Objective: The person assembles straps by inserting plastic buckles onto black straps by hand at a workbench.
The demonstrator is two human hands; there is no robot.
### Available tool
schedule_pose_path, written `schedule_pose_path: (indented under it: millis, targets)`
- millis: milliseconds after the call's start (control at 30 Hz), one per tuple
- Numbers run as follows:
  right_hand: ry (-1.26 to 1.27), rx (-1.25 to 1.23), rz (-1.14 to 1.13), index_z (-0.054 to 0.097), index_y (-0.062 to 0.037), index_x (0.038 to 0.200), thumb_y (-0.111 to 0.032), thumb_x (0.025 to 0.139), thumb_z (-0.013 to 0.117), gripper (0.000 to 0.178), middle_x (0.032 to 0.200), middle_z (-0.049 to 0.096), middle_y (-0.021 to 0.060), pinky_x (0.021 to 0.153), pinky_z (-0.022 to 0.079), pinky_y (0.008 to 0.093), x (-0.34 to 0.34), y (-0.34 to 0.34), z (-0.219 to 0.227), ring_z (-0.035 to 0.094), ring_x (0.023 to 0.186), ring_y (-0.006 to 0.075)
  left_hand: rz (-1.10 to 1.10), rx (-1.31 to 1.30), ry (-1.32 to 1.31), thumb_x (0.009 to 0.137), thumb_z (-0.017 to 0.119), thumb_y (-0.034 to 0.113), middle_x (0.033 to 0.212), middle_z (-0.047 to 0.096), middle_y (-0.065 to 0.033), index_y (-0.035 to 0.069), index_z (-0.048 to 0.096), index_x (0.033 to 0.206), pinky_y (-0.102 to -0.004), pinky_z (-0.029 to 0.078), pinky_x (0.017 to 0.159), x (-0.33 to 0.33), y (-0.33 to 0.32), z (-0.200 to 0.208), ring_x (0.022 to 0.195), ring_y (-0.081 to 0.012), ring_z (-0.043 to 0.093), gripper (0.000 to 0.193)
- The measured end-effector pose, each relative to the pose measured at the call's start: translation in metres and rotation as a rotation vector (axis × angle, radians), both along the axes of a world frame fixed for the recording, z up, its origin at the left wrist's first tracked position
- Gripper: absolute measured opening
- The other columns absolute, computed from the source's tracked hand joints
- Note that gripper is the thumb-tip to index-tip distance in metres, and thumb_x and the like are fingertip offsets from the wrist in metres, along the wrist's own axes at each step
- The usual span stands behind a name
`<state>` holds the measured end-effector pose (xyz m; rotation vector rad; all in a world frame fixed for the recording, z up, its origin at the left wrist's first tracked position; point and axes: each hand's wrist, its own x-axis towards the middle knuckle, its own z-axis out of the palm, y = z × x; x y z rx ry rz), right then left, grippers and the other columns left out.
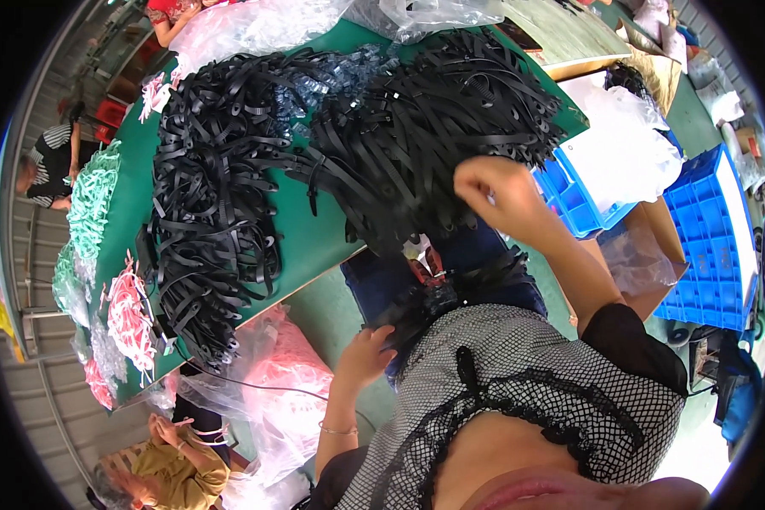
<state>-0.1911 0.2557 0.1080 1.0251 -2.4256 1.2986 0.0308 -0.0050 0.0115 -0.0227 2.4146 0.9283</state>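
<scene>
My right hand [497,191] is raised over the near right edge of a large heap of black straps [425,127]. Its fingers are curled in, slightly blurred, and whatever they may pinch is too small to make out. Low by my lap, my left hand [364,357] has its fingers apart, the tips beside a bunch of black straps [404,319] lying there. Between my thighs and the table edge sits a red and silver object [425,259] whose kind I cannot tell. A second long heap of black straps [212,187] covers the table's left part.
Clear plastic buckles [336,81] lie between the heaps on the green table [310,242]. Pink straps [130,319] and mint straps [96,204] lie along its left edge. Blue crates [705,242] and a carton [646,246] stand right. Several other people work nearby.
</scene>
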Motion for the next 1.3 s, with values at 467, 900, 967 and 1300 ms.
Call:
schedule_pose_path:
  millis: [467,900,967,1300]
  targets:
    - [0.056,0.221,-0.242,0.054,-0.0055,0.074,-0.012,0.068,0.067,0.015,0.063,0.051,0.0063,0.051,0.039,0.0335,-0.052,-0.035,-0.007,0.050,0.054,0.0235,0.302,0.047,0.915,0.073,0.060,0.000,0.078,0.062,-0.0134,0.001,0.061,0.085,-0.0298,0.048,0.064,-0.133,-0.023,0.093,0.069,-0.0246,0.061,0.012]
    - [-0.345,-0.485,0.173,0.044,-0.0014,0.086,-0.002,0.088,0.048,0.005,0.074,0.047,0.0012,0.061,0.041,0.0217,-0.037,-0.023,0.016,0.048,0.066,0.0076,0.418,-0.671,0.527,0.071,0.066,0.028,0.088,0.065,-0.0105,0.014,0.065,0.088,-0.0364,0.050,0.072,-0.300,-0.070,0.083,0.084,-0.0265,0.062,0.022]
    - [-0.393,-0.537,0.227,0.044,-0.0020,0.088,-0.004,0.089,0.048,0.004,0.074,0.049,0.0024,0.063,0.041,0.0218,-0.034,-0.022,0.020,0.048,0.067,0.0082,0.431,-0.736,0.525,0.070,0.066,0.028,0.084,0.065,-0.0097,0.014,0.065,0.081,-0.0382,0.050,0.073,-0.304,-0.067,0.080,0.084,-0.0292,0.061,0.017]
    - [-0.497,-0.651,0.348,0.048,-0.0003,0.091,-0.003,0.087,0.050,0.005,0.074,0.053,0.0018,0.059,0.042,0.0198,-0.018,-0.012,0.032,0.050,0.066,0.0064,0.393,-0.767,0.688,0.068,0.057,0.016,0.080,0.064,-0.0141,0.009,0.065,0.077,-0.0380,0.050,0.071,-0.306,-0.064,0.070,0.078,-0.0296,0.063,0.014]
